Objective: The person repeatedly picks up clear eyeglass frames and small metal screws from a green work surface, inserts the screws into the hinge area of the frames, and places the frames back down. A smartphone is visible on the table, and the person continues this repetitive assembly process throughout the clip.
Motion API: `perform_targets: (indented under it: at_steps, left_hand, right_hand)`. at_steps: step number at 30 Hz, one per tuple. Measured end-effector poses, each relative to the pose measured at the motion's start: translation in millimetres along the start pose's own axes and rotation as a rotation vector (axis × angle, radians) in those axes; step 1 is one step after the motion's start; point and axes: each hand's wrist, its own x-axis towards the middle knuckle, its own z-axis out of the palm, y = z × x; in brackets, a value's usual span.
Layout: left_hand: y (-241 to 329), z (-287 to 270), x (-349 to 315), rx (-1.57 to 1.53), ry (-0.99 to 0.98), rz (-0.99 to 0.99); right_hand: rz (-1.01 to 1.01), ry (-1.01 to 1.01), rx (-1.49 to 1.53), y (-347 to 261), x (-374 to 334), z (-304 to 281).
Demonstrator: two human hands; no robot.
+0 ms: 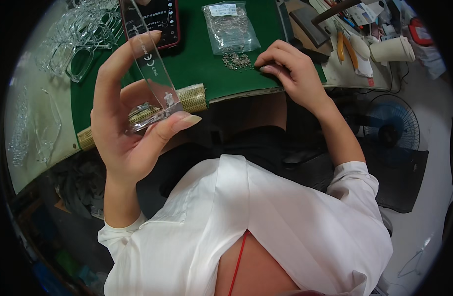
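My left hand [122, 118] is raised over the table's front edge and closed round a clear plastic eyeglass frame [159, 81]. One flat temple of the frame points up and away, its hinge end close to my thumb. At the far middle, my right hand [295, 71] rests on the green mat [196, 69] with bent fingers, its thumb and index tips together beside a small heap of tiny metal parts [237, 61], perhaps screws. Whether something is between those tips is too small to see. A clear plastic bag [231, 29] of similar parts lies just behind the heap.
Several clear eyeglass frames [78, 42] are piled at the far left, near a phone [164, 24]. A gold patterned strip [192, 97] runs along the table's front edge. Right of the mat lie a hammer [310, 27], orange-handled pliers [347, 49] and a pale cup [392, 49].
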Motion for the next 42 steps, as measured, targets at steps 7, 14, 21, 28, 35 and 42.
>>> perform_targets:
  at_steps: [7, 14, 21, 28, 35, 42]
  left_hand:
    - [-5.3, -4.6, 4.6, 0.022, 0.034, 0.059]
    - [-5.3, -4.5, 3.0, 0.037, 0.04, 0.047]
    - [-5.0, -2.0, 4.0, -0.011, 0.035, 0.036]
    - [-5.4, -3.0, 4.9, 0.031, 0.021, 0.073]
    - [-5.8, 0.5, 7.6, 0.002, 0.016, 0.111]
    - [-3.4, 5.4, 8.6, -0.021, -0.04, 0.12]
  right_hand:
    - [-0.083, 0.016, -0.082, 2.9, 5.6, 4.0]
    - [-0.021, 0.056, 0.009, 2.6, 7.5, 5.1]
    - [0.031, 0.064, -0.054, -2.9, 11.3, 8.7]
    - [-0.03, 0.023, 0.047, 4.6, 8.2, 3.4]
    - [-0.11, -0.066, 0.048, 10.8, 14.9, 0.1]
    - [-0.237, -0.134, -0.01, 18.1, 24.7, 0.6]
